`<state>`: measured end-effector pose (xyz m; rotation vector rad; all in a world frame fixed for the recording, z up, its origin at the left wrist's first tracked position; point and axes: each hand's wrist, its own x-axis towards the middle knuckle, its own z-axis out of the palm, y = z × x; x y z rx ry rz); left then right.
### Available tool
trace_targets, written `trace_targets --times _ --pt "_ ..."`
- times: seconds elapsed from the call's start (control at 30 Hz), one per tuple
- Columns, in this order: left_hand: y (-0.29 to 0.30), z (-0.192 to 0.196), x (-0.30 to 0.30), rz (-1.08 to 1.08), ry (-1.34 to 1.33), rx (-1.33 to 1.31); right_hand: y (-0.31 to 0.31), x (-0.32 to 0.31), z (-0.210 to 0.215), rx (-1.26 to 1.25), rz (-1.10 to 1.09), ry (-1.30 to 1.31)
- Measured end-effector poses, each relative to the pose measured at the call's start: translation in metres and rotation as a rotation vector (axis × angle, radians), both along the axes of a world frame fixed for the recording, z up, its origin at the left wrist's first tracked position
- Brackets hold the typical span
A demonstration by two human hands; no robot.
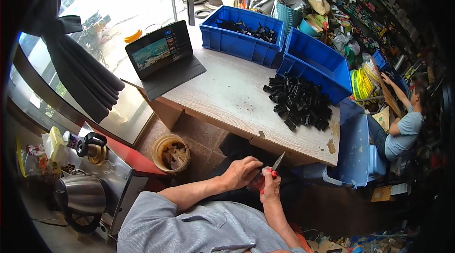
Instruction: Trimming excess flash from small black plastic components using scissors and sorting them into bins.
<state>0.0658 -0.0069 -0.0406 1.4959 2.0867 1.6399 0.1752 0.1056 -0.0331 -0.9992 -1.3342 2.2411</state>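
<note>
My right hand (pixel 270 188) is wrapped round the red handles of a pair of scissors (pixel 279 160), whose blades point up and away from me, toward the table edge. Close beside it on the left is my left hand (pixel 241 172), its fingers bent inward and pressed together. Whatever those fingers pinch, if anything, is too small to make out. Both hands are over my lap, just in front of the table (pixel 222 96). On its right part lies a heap of small black plastic parts (pixel 301 101).
Two blue crates (pixel 241 47) stand at the table's back; the left one holds more black parts. A tablet (pixel 159 58) is propped at the left. Below stands a bucket (pixel 159 151). A kettle (pixel 83 196) is at lower left, a blue tub (pixel 353 151) at right. Another person (pixel 405 132) sits far right.
</note>
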Motion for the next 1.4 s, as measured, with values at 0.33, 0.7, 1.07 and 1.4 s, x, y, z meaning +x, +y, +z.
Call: trace_targets --times 0.33,0.7,1.07,1.4 --pt "0.004 -0.025 0.032 0.269 -0.902 0.222 -0.007 0.009 -0.016 0.059 0.003 -0.051" --pt "-0.006 -0.023 0.021 0.047 -1.38 -0.076 -0.009 0.01 -0.024 -0.057 0.048 -0.036" --pt "-0.014 -0.021 0.031 -0.16 -1.182 -0.085 -0.013 0.018 -0.036 -0.042 0.086 -0.024" --pt "-0.006 -0.033 0.017 -0.039 -1.762 -0.15 -0.019 0.012 -0.029 -0.042 0.118 -0.093"
